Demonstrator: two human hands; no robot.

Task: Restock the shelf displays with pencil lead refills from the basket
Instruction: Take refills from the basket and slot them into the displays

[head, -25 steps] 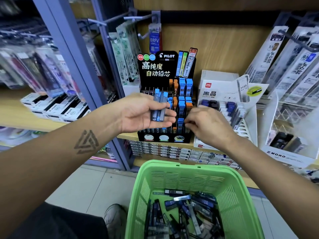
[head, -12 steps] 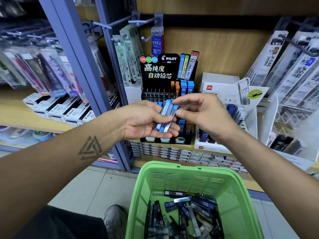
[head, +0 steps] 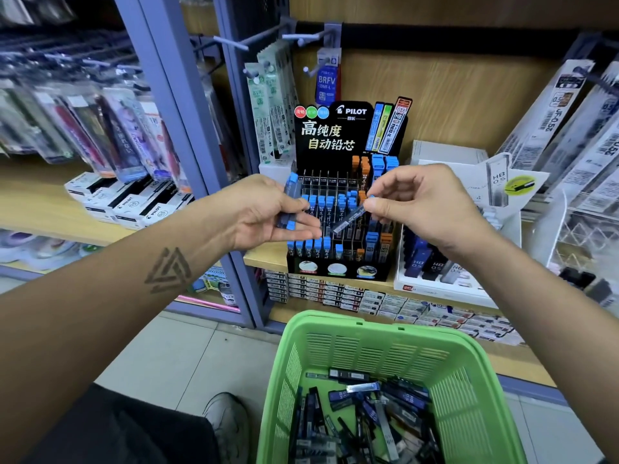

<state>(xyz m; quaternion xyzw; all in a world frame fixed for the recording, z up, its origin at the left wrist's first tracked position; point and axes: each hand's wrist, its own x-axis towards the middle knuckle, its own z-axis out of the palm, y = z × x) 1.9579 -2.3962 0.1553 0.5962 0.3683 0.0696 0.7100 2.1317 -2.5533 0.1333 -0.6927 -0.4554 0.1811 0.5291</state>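
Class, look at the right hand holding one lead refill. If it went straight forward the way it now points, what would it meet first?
Probably the black Pilot display rack: the right hand pinches a single refill just before its slots, though depth is unclear.

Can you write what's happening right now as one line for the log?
left hand: holds blue-capped refills | right hand: pinches one refill | Pilot display: part filled | green basket: refills left

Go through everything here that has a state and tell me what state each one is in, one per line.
Left hand: grips a bundle of blue-capped lead refill tubes.
Right hand: pinches a single blue-capped refill tube, tilted.
Black Pilot display rack: partly filled, upright on the shelf.
Green plastic basket: holds loose refills.
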